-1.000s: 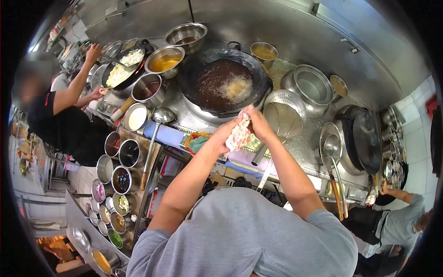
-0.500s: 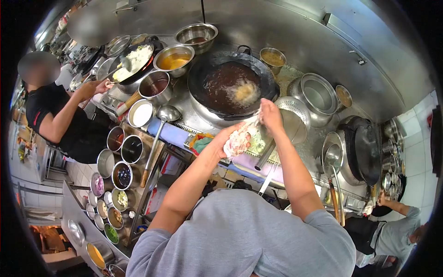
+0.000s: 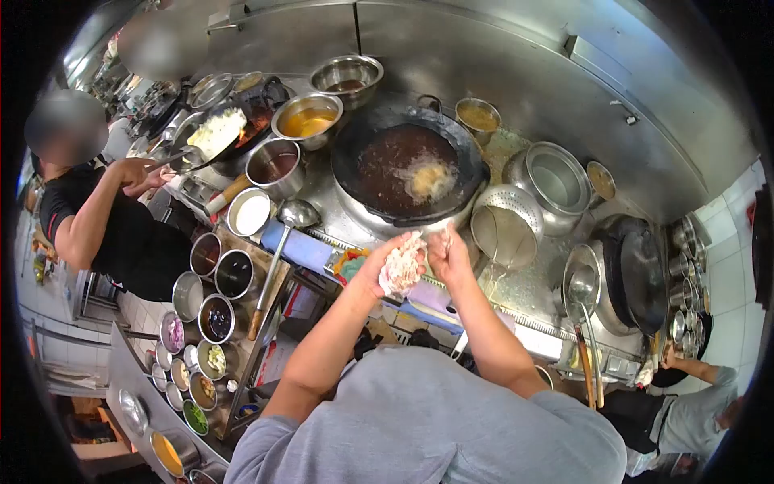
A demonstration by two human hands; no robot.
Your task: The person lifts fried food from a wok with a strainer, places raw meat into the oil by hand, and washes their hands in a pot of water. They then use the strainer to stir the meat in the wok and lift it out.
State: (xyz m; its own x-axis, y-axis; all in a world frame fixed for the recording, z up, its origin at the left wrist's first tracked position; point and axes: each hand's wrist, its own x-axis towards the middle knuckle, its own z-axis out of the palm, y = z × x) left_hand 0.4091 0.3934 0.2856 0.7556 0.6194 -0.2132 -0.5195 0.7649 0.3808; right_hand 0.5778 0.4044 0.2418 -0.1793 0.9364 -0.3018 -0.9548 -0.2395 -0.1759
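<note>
My left hand is cupped around a clump of pale, wet, coated meat strips, in front of the wok's near rim. Close beside the clump is my right hand, its fingers pinched together with a pale bit of the meat at the tips. Beyond both hands sits the black wok, holding dark oil. Pale golden pieces froth in the oil, right of its middle. To the right of my right hand lies a round strainer with a wire skimmer in it.
A ladle rests left of the wok, near pots of sauce and white liquid. Several ingredient bowls stand lower left. A co-worker tosses food in another wok. A second person is at far right.
My right hand has drawn back from the wok's near rim toward my body, down and left, to the meat in my left hand. The co-worker's wok has shifted left.
</note>
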